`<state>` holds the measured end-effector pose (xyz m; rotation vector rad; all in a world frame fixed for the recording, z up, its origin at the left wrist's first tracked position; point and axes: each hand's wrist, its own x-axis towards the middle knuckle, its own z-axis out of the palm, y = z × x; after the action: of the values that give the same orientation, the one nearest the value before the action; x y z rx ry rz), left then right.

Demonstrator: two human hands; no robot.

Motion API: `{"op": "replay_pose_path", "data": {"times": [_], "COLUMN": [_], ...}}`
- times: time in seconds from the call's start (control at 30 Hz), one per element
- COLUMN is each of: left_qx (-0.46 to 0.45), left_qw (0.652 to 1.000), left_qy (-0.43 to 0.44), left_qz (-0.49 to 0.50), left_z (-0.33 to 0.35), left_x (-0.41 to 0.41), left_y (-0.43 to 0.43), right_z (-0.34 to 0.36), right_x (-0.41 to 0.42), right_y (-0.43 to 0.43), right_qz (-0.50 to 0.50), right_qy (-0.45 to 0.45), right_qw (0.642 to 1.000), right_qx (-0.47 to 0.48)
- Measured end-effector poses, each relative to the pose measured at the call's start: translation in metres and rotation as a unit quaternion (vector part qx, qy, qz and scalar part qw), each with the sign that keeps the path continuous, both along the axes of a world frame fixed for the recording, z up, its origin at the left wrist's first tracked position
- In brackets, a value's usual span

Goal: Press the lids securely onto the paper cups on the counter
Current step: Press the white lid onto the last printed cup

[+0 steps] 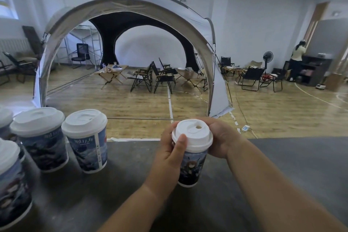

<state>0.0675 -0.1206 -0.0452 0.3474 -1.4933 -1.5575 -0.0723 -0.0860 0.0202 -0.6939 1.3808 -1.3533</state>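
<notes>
although its contents are hidden by a white lid, a printed paper cup is held upright over the dark counter, near its middle. the cup's 9 o'clock side is wrapped by the left hand, whose thumb is pressed on the lid's rim; the lid's 3 o'clock side is gripped by the curled right hand. the lid is seated on the cup, with its sip hole at 1 o'clock. at 9 o'clock, well apart, 4 more lidded cups are grouped on the counter; their contents cannot be told.
</notes>
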Motion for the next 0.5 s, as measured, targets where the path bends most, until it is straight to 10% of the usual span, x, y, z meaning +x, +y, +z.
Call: {"op": "replay_pose_path", "data": {"times": [0.5], "left_qx": [0.011], "left_qw": [0.999], "left_qy": [0.006], "left_qz": [-0.035], "left_z": [0.001], "left_x": [0.002], "left_y": [-0.001], "right_z": [-0.037], "right_x": [0.041], "right_y": [0.029], "right_qz": [-0.213], "right_qy": [0.068], "right_qw": [0.961], "right_qx": [-0.164]}}
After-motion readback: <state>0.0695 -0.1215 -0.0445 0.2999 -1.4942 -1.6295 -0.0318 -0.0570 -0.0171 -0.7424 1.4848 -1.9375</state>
